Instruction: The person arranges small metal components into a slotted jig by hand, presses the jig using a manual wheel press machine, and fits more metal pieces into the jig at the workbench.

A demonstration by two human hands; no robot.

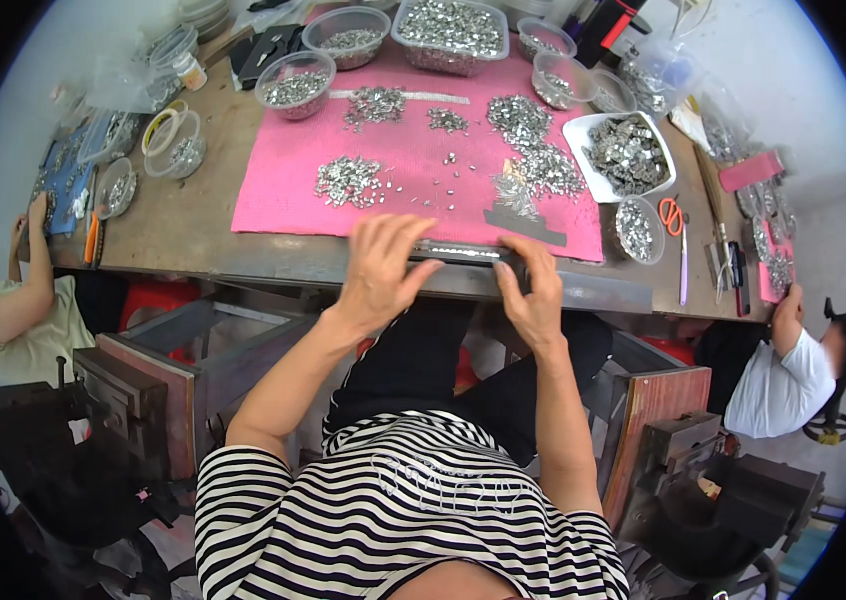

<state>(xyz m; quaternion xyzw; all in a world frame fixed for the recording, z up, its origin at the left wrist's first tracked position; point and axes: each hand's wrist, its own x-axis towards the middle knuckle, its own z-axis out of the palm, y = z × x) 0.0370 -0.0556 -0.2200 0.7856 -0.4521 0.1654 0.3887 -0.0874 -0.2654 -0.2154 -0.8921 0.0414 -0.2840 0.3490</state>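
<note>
A narrow dark bar (458,253) with a row of small shiny silver pieces along it lies at the table's front edge. At its left end my left hand (380,268) is open, its fingers stretched out and slightly blurred, the thumb apart from them. Whether it touches the bar I cannot tell. My right hand (535,300) grips the bar's right end between thumb and fingers. Beyond it, on a pink mat (278,200), lie a heap of small silver metal pieces (348,181) and a heap of slim silver pieces (515,192). A flat grey strip (526,227) lies near the right hand.
Clear tubs of metal pieces, among them a large tub (451,68), line the back. At the right stand a white tray (593,185), a round tub (633,255) and orange-handled scissors (672,217). Co-workers sit at left (28,305) and right (783,375).
</note>
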